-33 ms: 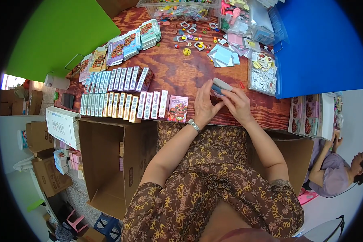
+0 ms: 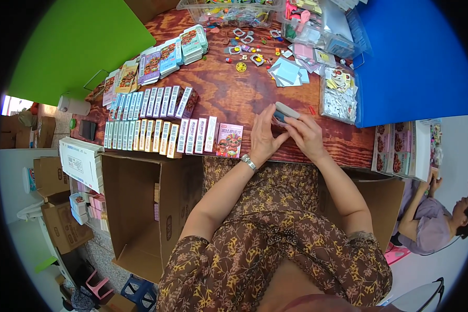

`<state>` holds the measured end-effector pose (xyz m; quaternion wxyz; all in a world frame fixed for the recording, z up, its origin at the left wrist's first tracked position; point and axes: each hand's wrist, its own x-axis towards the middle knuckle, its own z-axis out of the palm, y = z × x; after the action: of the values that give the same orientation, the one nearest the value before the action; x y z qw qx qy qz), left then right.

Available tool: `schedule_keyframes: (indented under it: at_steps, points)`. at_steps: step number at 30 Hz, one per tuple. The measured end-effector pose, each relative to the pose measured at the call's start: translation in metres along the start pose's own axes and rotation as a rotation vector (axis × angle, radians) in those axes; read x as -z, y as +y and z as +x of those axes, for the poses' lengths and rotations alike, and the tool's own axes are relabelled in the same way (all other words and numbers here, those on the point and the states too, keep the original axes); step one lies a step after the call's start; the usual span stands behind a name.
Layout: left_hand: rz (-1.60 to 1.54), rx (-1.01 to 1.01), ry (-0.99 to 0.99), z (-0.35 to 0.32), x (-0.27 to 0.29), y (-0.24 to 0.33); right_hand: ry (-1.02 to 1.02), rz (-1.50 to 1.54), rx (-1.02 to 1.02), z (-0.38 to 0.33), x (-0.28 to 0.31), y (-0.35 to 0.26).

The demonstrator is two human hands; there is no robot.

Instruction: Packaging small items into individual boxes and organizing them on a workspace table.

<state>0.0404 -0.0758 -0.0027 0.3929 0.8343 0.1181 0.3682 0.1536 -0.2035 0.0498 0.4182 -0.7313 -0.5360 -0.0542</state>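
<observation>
Box [image 2: 287, 109] nr cards [image 2: 286, 72] & tub [image 2: 342, 119]

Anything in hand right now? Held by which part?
A small box-like item, pale on top: left hand at its left side, right hand fingers at its near right. Exact fingertip contact is hidden.

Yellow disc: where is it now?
The yellow disc lies at the head view's upper centre, on the table, left of the pale blue cards.
</observation>
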Motion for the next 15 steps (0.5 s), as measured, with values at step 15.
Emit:
schedule_keyframes:
  at_steps: [15]
  points:
    - [-0.212,0.028,-0.074,0.010,0.030,0.002,-0.262,0.293,-0.104,0.025,0.032,0.011]
